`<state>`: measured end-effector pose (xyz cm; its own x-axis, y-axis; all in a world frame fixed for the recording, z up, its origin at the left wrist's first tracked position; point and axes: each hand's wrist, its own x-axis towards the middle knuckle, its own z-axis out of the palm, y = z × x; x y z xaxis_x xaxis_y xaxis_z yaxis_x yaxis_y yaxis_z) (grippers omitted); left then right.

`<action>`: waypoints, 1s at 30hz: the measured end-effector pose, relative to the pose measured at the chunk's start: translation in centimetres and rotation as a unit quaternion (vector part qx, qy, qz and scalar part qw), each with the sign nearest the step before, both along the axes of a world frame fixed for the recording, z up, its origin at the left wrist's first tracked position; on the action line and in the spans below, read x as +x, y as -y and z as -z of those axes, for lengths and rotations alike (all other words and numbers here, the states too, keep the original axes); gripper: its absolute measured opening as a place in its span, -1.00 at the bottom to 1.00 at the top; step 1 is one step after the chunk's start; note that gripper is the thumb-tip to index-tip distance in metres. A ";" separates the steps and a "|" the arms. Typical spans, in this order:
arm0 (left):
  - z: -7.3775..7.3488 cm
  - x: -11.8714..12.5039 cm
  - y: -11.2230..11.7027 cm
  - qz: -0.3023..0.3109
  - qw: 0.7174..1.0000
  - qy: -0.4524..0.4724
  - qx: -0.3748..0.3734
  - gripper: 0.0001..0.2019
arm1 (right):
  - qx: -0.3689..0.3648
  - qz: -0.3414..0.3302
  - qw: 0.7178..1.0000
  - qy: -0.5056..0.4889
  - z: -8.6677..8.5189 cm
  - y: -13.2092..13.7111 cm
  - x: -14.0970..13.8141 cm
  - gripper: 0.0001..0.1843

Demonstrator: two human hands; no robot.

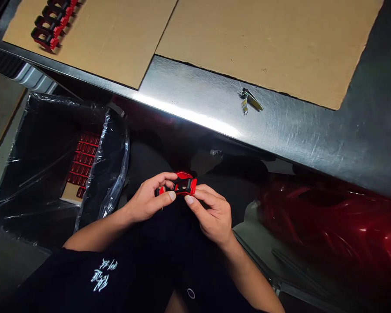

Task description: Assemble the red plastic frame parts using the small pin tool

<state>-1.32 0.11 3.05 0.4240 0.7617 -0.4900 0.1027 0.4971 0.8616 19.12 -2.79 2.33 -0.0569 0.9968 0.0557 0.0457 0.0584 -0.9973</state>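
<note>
Between my two hands, above my lap, is a red and black plastic frame part (184,185) with an opening through its middle. My left hand (151,198) pinches its left end between thumb and fingers. The right end is gripped by my right hand (213,211), thumb low and fingers behind. Part of the piece is hidden by my fingers. On the bench's cardboard at the upper left stands a row of similar red and black parts (45,37).
A metal bench (195,87) carries cardboard sheets (263,48) and a nail clipper (252,101). Left of me, a box lined with dark plastic (29,143) holds rows of red and black parts (84,158). Red plastic sheeting (329,217) lies at the right.
</note>
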 end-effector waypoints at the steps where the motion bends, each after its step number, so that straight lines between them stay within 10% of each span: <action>1: -0.2 -0.1 -0.1 0.004 1.000 -0.020 0.010 -0.47 | 0.006 0.000 1.000 0.007 0.0 0.0 0.0 -0.72; 30: -1.5 1.5 0.1 0.011 0.998 -0.041 0.041 -0.19 | 0.195 0.017 0.965 0.173 1.6 0.5 -0.4 -0.77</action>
<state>0.13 0.04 4.56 0.4020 0.7915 -0.4604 0.1857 0.4219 0.8874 18.73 -3.28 0.76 -0.1066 0.9052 0.4114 0.3814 0.4193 -0.8238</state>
